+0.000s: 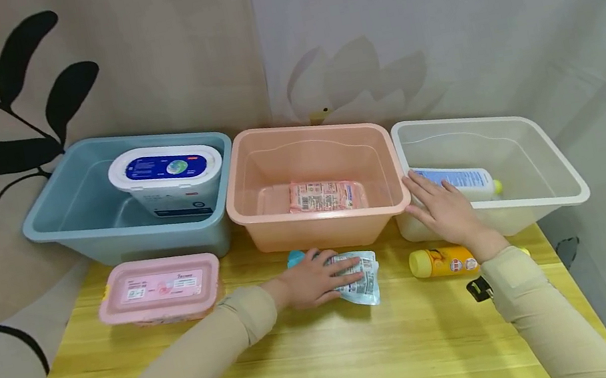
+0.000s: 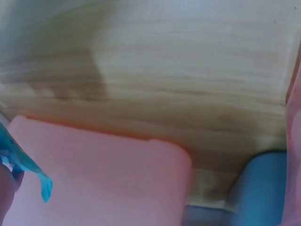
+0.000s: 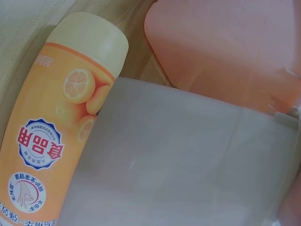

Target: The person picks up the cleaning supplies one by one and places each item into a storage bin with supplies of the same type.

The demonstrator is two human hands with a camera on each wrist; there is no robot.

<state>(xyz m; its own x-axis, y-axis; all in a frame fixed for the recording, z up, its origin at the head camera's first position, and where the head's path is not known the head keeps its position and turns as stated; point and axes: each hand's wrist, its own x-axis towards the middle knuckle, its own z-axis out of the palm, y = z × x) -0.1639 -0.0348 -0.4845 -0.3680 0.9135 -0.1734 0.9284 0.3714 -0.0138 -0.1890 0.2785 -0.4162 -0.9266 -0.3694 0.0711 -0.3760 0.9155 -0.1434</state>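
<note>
My left hand [image 1: 315,278] lies over a light blue soft packet [image 1: 363,278] in front of the peach bin [image 1: 316,230] and holds it. A bit of the packet [image 2: 21,160] and a fingertip show at the left edge of the left wrist view. My right hand [image 1: 446,207] is at the near left corner of the white bin [image 1: 548,200], fingers spread over its rim. Inside that bin lies a white bottle [image 1: 460,181] with a blue label, partly behind the hand. Below the right wrist, an orange bottle [image 1: 443,261] with a yellow cap lies along the white bin's front.
A blue bin [image 1: 105,241] at the left holds a white tub [image 1: 175,191] with a blue-labelled lid. A pink packet [image 1: 325,195] lies in the peach bin. In front of the blue bin sits a pink lidded box [image 1: 159,288] on the wooden table [image 1: 310,370]. Curtains hang behind.
</note>
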